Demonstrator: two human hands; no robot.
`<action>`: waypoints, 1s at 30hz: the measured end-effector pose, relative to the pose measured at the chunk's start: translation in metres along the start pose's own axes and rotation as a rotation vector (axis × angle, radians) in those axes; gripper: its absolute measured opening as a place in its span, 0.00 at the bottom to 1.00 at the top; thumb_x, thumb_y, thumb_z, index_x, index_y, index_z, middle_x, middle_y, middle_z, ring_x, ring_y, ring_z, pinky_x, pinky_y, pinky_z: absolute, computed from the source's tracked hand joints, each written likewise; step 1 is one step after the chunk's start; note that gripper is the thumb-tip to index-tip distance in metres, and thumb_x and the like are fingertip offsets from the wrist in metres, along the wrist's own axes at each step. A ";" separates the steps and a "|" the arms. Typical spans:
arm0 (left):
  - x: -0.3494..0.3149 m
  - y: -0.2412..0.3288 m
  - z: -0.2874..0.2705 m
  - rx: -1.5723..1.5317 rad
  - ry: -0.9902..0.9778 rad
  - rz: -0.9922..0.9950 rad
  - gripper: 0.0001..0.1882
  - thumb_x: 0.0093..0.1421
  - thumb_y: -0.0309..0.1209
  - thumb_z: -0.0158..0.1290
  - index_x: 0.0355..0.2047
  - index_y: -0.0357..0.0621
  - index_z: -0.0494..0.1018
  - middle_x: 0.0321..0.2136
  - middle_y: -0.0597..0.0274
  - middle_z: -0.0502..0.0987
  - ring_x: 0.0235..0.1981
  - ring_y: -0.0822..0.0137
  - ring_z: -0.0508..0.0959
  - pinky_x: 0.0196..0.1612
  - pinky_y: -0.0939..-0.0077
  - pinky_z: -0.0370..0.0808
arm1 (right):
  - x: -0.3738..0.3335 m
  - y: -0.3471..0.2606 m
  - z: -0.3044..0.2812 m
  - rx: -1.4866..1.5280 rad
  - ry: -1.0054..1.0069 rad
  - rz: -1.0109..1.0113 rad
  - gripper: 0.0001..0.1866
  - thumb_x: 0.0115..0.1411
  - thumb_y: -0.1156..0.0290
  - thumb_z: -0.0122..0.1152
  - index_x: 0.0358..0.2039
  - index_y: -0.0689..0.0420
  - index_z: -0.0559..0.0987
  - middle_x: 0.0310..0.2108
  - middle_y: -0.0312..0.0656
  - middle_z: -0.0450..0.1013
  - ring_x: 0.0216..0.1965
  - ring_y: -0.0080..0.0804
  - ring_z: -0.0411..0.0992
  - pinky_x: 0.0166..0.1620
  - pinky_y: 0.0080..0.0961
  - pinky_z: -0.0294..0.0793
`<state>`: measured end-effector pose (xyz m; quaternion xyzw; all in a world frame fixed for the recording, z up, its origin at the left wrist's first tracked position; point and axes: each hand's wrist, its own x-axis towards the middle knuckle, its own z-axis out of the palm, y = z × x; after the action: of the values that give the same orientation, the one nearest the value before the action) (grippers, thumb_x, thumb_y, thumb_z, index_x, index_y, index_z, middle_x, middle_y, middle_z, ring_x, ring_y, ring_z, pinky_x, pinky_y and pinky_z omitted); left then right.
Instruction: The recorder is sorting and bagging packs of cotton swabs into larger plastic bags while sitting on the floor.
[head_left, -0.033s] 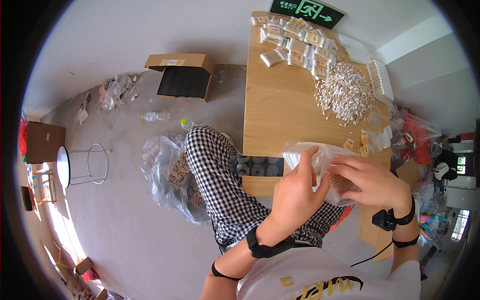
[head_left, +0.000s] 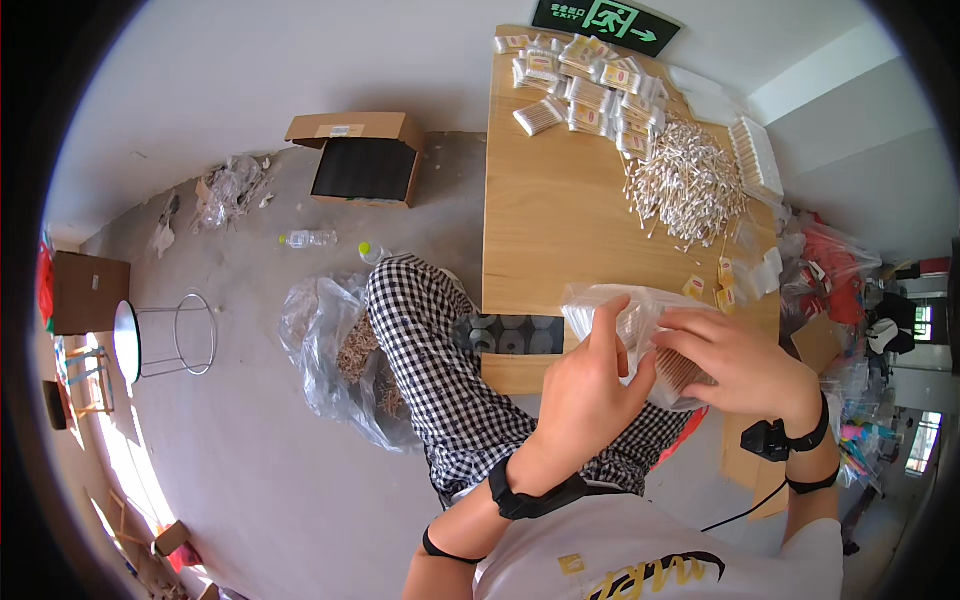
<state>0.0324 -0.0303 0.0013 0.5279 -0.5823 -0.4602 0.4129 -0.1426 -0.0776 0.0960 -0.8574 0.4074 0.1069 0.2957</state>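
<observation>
Head view: left hand (head_left: 585,395) and right hand (head_left: 735,360), fingers partly curled, both grip a clear plastic bag (head_left: 625,310) of cotton swabs at the near table (head_left: 550,230) edge. The bag's long axis runs left-right. Beyond it lies a loose swab pile (head_left: 685,185).

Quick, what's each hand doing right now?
Left hand: gripping the clear plastic bag.
Right hand: holding a bundle of cotton swabs at the bag.

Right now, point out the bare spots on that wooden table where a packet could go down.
The table is bare across its middle and left side, between the packets and both hands' clear bag. Crowded: the far edge and the right side, under the loose cotton swabs.
</observation>
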 end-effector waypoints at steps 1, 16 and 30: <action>-0.001 0.002 0.000 0.000 -0.019 0.016 0.29 0.54 0.28 0.59 0.54 0.37 0.61 0.17 0.63 0.71 0.16 0.69 0.73 0.20 0.75 0.69 | -0.003 0.000 0.005 -0.153 0.020 -0.049 0.21 0.54 0.73 0.56 0.50 0.60 0.72 0.50 0.45 0.69 0.56 0.44 0.65 0.58 0.37 0.64; -0.007 0.019 0.007 0.080 -0.024 0.033 0.22 0.57 0.19 0.51 0.53 0.34 0.63 0.19 0.65 0.71 0.17 0.77 0.70 0.20 0.81 0.67 | 0.013 0.014 0.035 -0.186 0.337 -0.187 0.17 0.53 0.76 0.54 0.45 0.64 0.72 0.49 0.48 0.69 0.54 0.43 0.67 0.57 0.35 0.65; -0.007 0.024 0.006 0.151 -0.014 -0.015 0.22 0.56 0.20 0.53 0.52 0.34 0.64 0.19 0.65 0.72 0.18 0.76 0.70 0.21 0.82 0.67 | -0.004 0.010 0.050 -0.417 0.565 -0.136 0.15 0.52 0.75 0.53 0.41 0.65 0.74 0.45 0.45 0.71 0.52 0.39 0.69 0.52 0.32 0.71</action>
<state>0.0218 -0.0227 0.0228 0.5587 -0.6142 -0.4215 0.3645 -0.1503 -0.0504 0.0533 -0.9202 0.3844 -0.0735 -0.0036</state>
